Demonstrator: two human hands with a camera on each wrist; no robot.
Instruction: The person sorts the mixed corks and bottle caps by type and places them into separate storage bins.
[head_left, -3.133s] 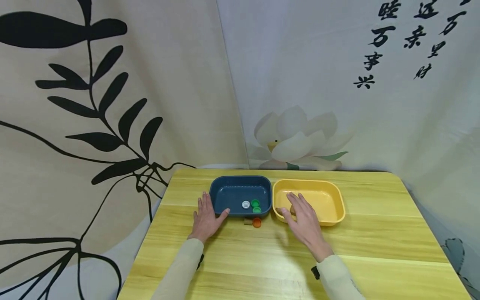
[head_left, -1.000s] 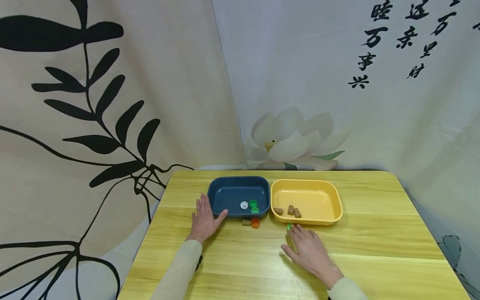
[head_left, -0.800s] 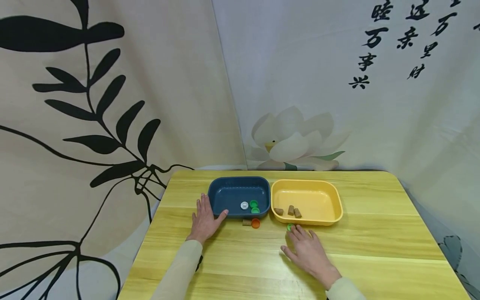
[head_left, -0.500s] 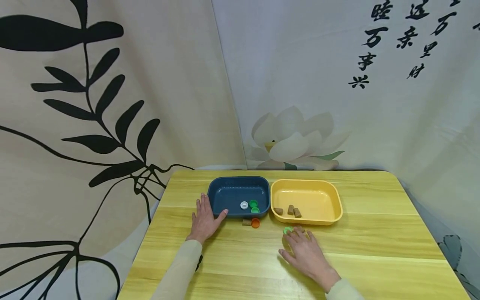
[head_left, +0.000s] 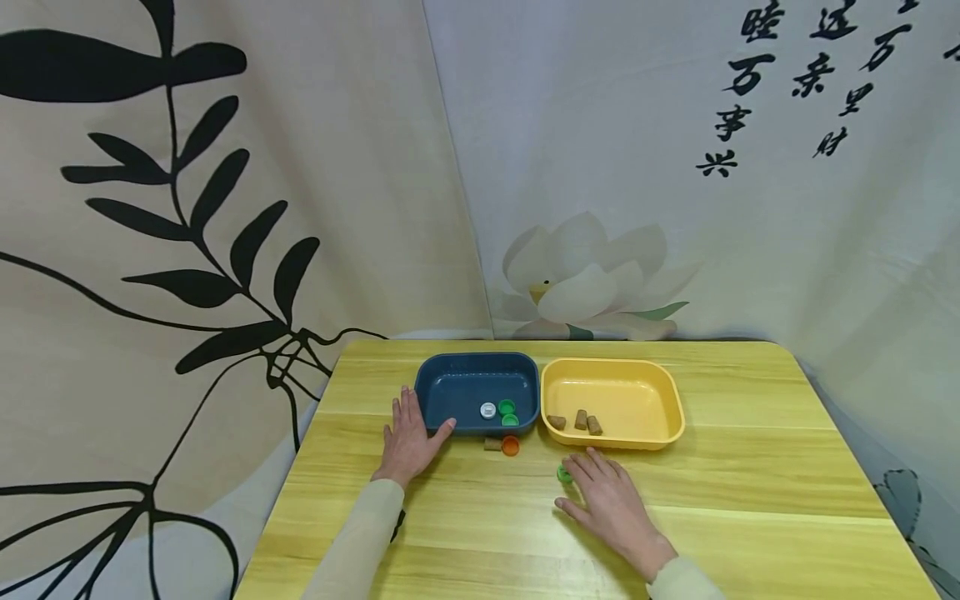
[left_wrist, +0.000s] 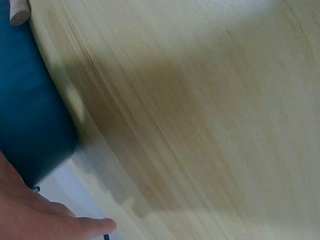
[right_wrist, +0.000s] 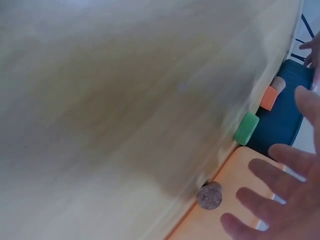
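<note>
My right hand hovers over the table in front of the yellow tray, fingers loosely spread. Beside its fingertips lies a loose green bottle cap; from the head view I cannot tell if they touch. The right wrist view also shows a cork by the yellow tray, hidden under the hand in the head view. My left hand lies with straight fingers at the left end of the blue tray. Neither hand grips anything.
Against the blue tray's front lie an orange cap and a cork. Inside that tray are a white cap and two green caps. The yellow tray holds three corks. A printed curtain hangs behind the table.
My right hand has come back from over the yellow tray to the table before it. Lately the loose green cap has shifted left and nearer. The left hand stays put.
</note>
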